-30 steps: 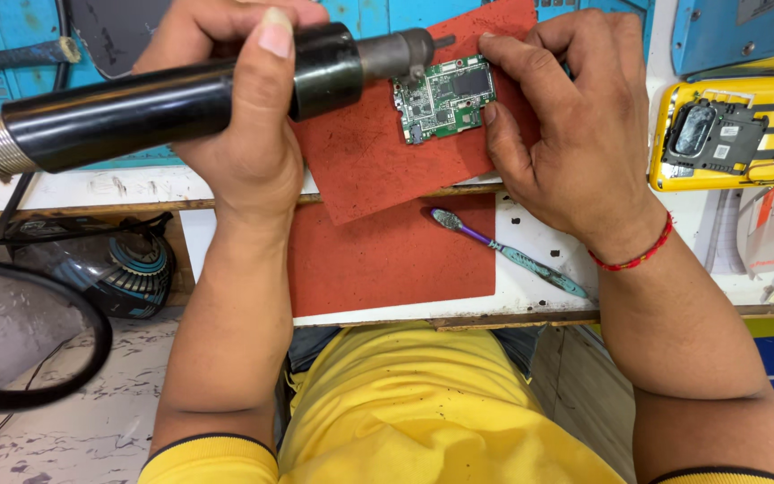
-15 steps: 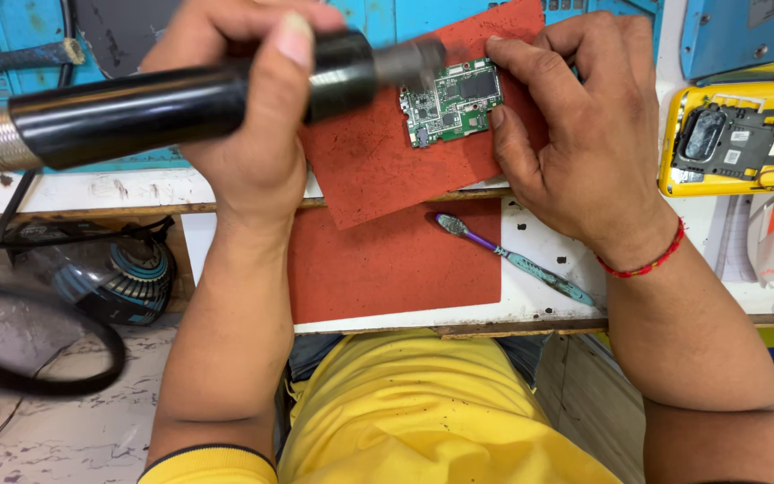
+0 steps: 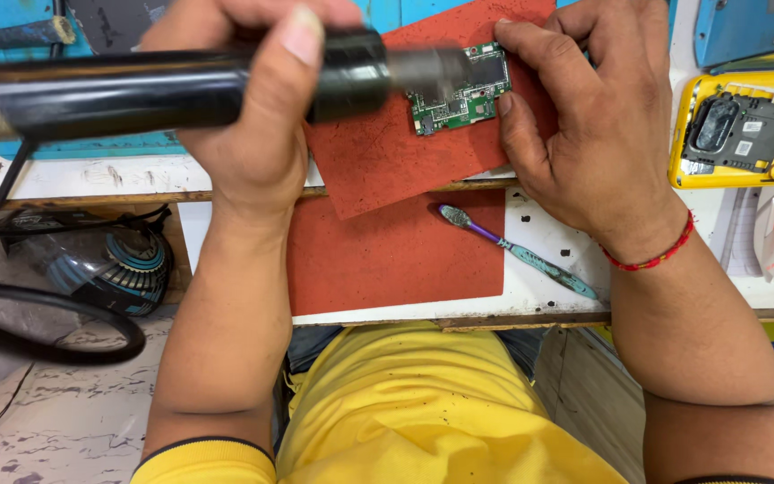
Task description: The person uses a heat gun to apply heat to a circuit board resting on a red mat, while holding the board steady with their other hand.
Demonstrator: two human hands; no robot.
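- Here, in the head view, my left hand (image 3: 257, 116) is clenched around the black hot-air tool (image 3: 181, 90), its metal tip hanging over the circuit board (image 3: 460, 90).
- My right hand (image 3: 584, 125) pins the circuit board's right edge with fingertips and thumb.
- The board lies on a red mat (image 3: 396, 152).
- A toothbrush (image 3: 512, 251) lies below the board; a yellow phone shell (image 3: 745, 130) sits to its right.

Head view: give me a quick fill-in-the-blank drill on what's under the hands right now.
1. The left hand grips a black hot-air ____.
2. The right hand steadies a green circuit board on a ____ mat.
3. Near the table edge lies a ____ with a purple and teal handle.
4. The opened phone shell at far right is ____.

Missing: wand; red; toothbrush; yellow
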